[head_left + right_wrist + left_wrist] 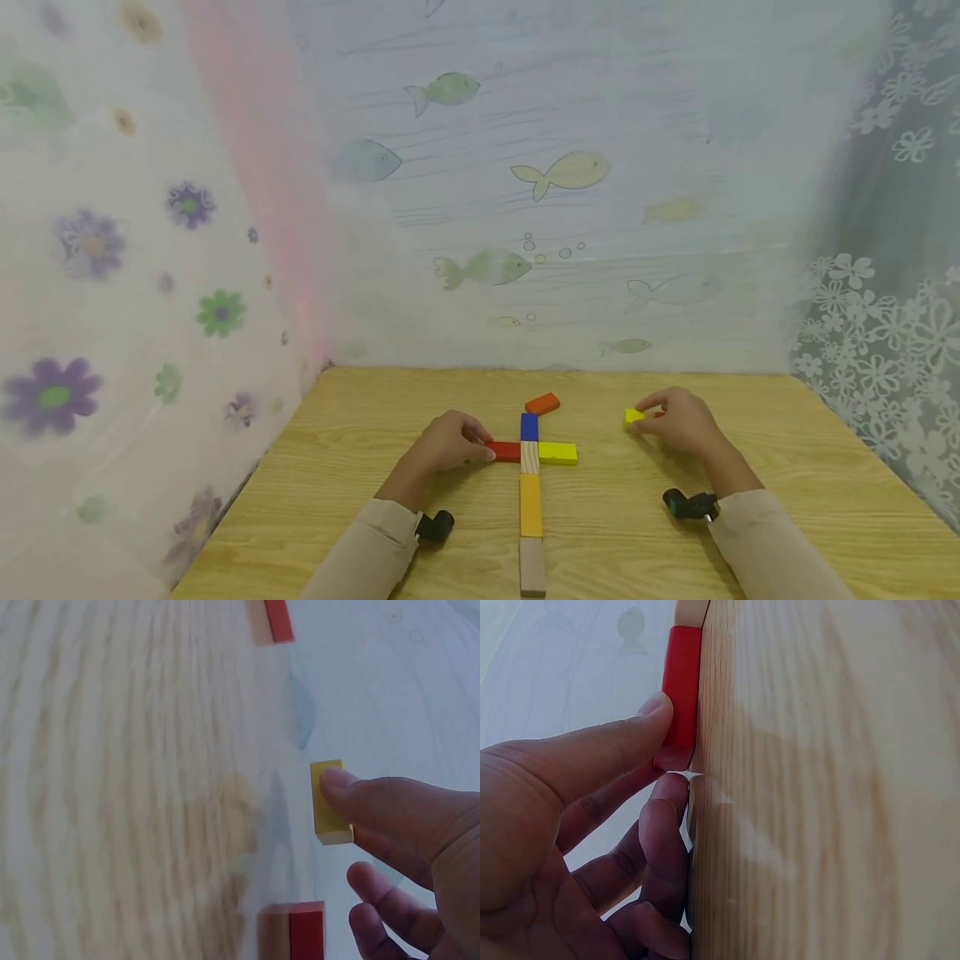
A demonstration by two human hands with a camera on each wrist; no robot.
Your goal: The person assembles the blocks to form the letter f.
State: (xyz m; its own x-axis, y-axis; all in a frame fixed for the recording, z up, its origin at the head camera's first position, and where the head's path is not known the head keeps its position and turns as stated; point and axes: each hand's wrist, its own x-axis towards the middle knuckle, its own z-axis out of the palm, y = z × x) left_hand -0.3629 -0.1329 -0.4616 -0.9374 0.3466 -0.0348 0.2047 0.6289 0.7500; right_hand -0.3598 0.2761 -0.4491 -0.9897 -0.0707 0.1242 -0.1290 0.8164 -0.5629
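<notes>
Yellow block (331,814), pinched between thumb and fingers of the right hand (678,427), lies well right of the blue block (529,427), its long axis seeming to run sideways across the bench (300,500). Farther off, the left hand (450,442) pinches the red block's (506,452) outer end.

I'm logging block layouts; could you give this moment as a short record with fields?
Left grip: pinches outer end of red bar
Right grip: pinches yellow block
Column, far to near: blue block, wood block, amber block, tan block
Beside wood block: red bar, yellow bar
Beyond column: orange block, angled
Near right grip: red block, partly hidden in head view
Surface: table
</notes>
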